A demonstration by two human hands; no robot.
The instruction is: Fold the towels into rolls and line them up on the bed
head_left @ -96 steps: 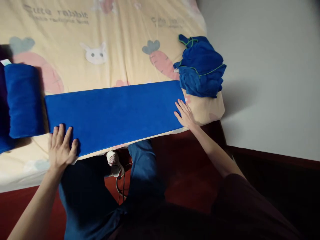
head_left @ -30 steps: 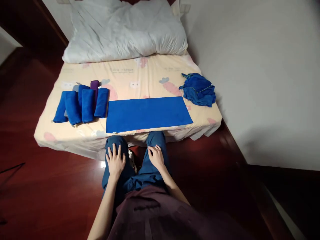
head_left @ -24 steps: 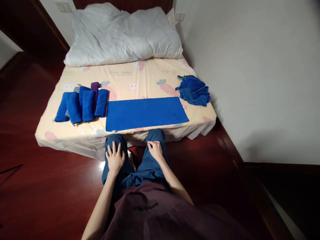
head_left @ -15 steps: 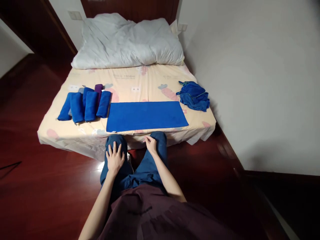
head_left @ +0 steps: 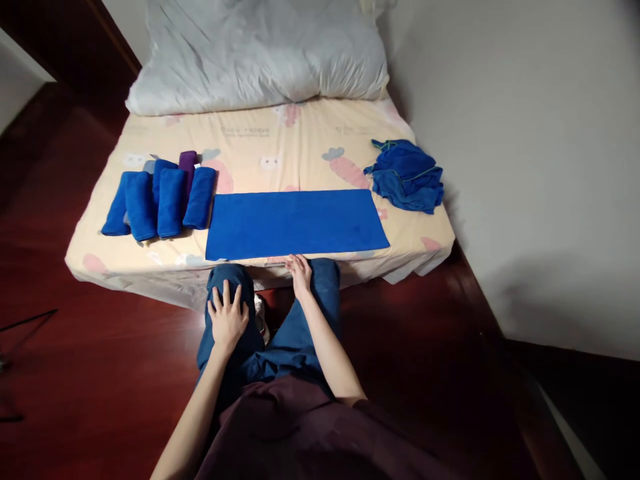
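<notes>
My left hand [head_left: 228, 318] lies with its fingers spread on my left knee, holding nothing. My right hand [head_left: 300, 276] is beside my right knee at the bed's front edge, its fingers stretched out with nothing visible in them. Just beyond it a blue towel [head_left: 297, 223] is spread flat as a long rectangle along the front of the bed. Left of this towel stand several rolled blue towels [head_left: 171, 202] in a cluster, with a purple rolled towel [head_left: 188, 170] behind them. A crumpled heap of blue towels [head_left: 406, 177] sits at the right.
The bed [head_left: 300, 153] has a pale sheet with a carrot print. Across its far end lies a bulky white quilt [head_left: 260, 53]. A wall [head_left: 525, 167] rises on the right, and dark red floor [head_left: 125, 373] surrounds the bed's near left side.
My right hand's fingers have uncurled and stretched toward the bed edge. The view has tipped down and closer to the bed. My left hand stays on my knee.
</notes>
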